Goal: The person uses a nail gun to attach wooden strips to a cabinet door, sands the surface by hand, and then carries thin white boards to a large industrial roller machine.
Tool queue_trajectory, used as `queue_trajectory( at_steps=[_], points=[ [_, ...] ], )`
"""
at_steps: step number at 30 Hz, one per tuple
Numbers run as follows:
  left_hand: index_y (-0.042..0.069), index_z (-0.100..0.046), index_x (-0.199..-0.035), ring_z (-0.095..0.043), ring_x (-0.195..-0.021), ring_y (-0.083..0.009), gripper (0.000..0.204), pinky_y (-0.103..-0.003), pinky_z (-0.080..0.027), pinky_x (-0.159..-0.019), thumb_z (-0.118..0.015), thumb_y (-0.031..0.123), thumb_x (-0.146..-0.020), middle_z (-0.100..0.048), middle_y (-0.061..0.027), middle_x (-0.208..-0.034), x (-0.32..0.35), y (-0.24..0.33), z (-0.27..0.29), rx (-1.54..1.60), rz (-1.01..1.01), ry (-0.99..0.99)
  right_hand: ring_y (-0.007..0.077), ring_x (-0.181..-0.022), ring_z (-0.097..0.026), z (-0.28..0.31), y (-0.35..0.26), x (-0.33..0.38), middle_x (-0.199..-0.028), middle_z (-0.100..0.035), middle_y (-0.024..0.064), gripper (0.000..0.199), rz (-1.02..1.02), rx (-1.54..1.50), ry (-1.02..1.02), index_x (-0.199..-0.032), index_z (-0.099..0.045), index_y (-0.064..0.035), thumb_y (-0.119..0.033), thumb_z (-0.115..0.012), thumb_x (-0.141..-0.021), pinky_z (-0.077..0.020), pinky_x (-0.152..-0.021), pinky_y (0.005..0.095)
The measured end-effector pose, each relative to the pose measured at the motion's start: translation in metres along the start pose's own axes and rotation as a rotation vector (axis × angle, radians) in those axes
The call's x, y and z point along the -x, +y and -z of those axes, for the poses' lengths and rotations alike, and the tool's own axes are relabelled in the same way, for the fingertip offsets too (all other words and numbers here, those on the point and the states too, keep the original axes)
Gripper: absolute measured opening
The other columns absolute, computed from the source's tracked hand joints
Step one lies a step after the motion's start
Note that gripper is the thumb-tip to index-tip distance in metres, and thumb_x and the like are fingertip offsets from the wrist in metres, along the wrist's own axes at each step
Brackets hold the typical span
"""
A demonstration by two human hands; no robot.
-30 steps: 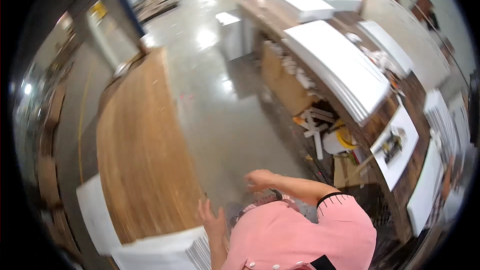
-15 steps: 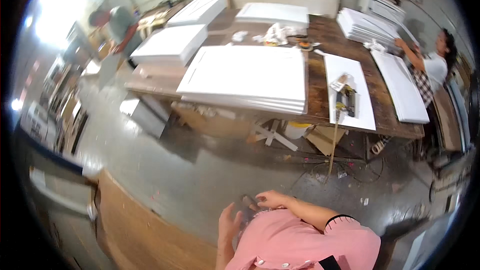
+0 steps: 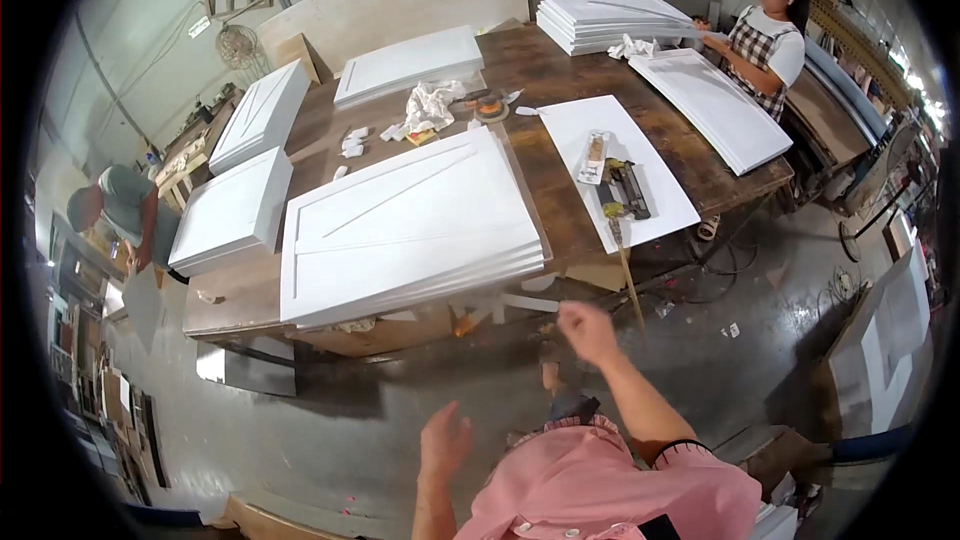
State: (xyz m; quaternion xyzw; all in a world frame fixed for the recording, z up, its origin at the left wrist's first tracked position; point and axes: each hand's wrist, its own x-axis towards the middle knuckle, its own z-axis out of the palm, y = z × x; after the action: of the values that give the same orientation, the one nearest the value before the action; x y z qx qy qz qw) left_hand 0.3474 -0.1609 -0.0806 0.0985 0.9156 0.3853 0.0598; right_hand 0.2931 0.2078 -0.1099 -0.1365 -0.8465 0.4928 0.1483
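Your right hand (image 3: 590, 333) is out in front, just short of the front edge of the worktable (image 3: 570, 80) in this view, fingers loosely curled; you can't tell from here whether they close on anything. Your left hand (image 3: 446, 445) hangs lower over the grey floor (image 3: 330, 450), half open with the thumb apart, holding nothing you can see.

The stack of white panels (image 3: 410, 225) runs along the table's front edge, its right front corner near your right hand; whether it overhangs, you can't tell. To its right, a strip of brown tabletop shows before the white sheet (image 3: 630, 145), whose near corner reaches the front edge. On that sheet lies the nail gun (image 3: 628, 192), its hose (image 3: 630, 285) dropping over the edge. Another stack of panels (image 3: 712, 110) lines the right end, with a co-worker (image 3: 765, 50) beside it. Your room to move is the floor between you and the front edge, widening leftward.

Compared with half a second ago, the table looms larger in your view, your right hand reaches farther from your pink shirt (image 3: 610, 490), and the brown board (image 3: 270, 520) at lower left has mostly slipped out of sight.
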Motion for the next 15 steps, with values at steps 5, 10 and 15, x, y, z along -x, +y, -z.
queue_trajectory(
  at_steps=[5, 10, 15],
  points=[
    [0.001, -0.069, -0.126, -0.069, -0.109, -0.0401, 0.038, -0.044, -0.054, -0.096, -0.074, 0.013, -0.091, -0.072, -0.0214, -0.117, -0.103, 0.024, 0.016, 0.012, -0.073, 0.158, 0.0342, -0.104, -0.071, 0.053, 0.03, -0.165, -0.11, -0.074, 0.017, 0.031, 0.116, 0.154, 0.47, -0.119, -0.072, -0.0053, -0.017, -0.075, -0.09, -0.0547, -0.094, 0.0449],
    [0.002, -0.071, -0.123, -0.068, -0.112, -0.0388, 0.032, -0.044, -0.053, -0.1, -0.073, 0.007, -0.091, -0.072, -0.0205, -0.12, -0.2, 0.058, 0.037, -0.032, -0.049, 0.263, 0.0436, -0.131, -0.052, 0.07, 0.047, -0.322, -0.139, -0.057, 0.0204, 0.056, 0.138, 0.384, 0.485, -0.135, -0.061, -0.011, -0.028, -0.079, -0.084, -0.042, -0.11, 0.0538],
    [0.008, -0.067, -0.131, -0.053, -0.135, -0.0432, 0.042, -0.052, -0.044, -0.111, -0.076, 0.012, -0.09, -0.06, -0.0204, -0.143, -0.275, 0.054, 0.025, -0.24, -0.132, 0.339, 0.0479, -0.136, -0.044, 0.04, 0.066, -0.387, -0.155, -0.044, 0.0197, 0.065, -0.153, 0.672, 0.313, -0.142, -0.06, -0.0192, -0.029, -0.08, -0.081, -0.0406, -0.114, 0.055]
  ],
)
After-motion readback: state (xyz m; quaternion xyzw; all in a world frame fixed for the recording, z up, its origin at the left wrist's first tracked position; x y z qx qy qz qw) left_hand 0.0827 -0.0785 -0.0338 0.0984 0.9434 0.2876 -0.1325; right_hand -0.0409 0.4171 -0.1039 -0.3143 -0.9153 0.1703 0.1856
